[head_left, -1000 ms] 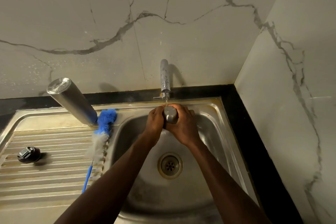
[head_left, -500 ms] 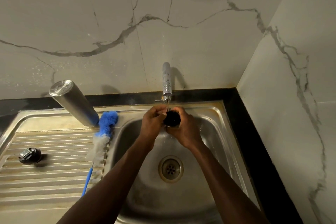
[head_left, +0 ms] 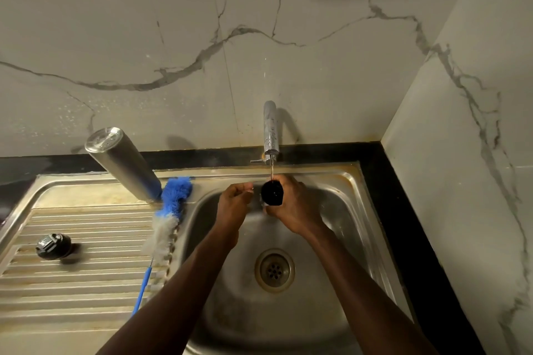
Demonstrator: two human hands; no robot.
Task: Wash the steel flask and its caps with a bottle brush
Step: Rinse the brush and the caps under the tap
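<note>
My right hand (head_left: 297,207) grips a flask cap (head_left: 272,193) under the thin stream from the tap (head_left: 271,131), its dark hollow side turned toward me. My left hand (head_left: 233,204) is just left of the cap, fingers curled, apart from it and holding nothing that I can see. The steel flask (head_left: 122,164) stands upside down at the back of the draining board. The blue and white bottle brush (head_left: 167,219) lies along the basin's left rim. A second, black cap (head_left: 53,245) sits on the draining board at the left.
The steel sink basin (head_left: 331,311) has a round drain (head_left: 274,269) below my hands. The ribbed draining board (head_left: 86,282) spreads to the left. Marble walls close in behind and on the right, with a black counter edge (head_left: 403,225) along the basin.
The cap has been turned from its steel outside to its dark inside facing me. My left hand has come off the cap and drawn slightly left.
</note>
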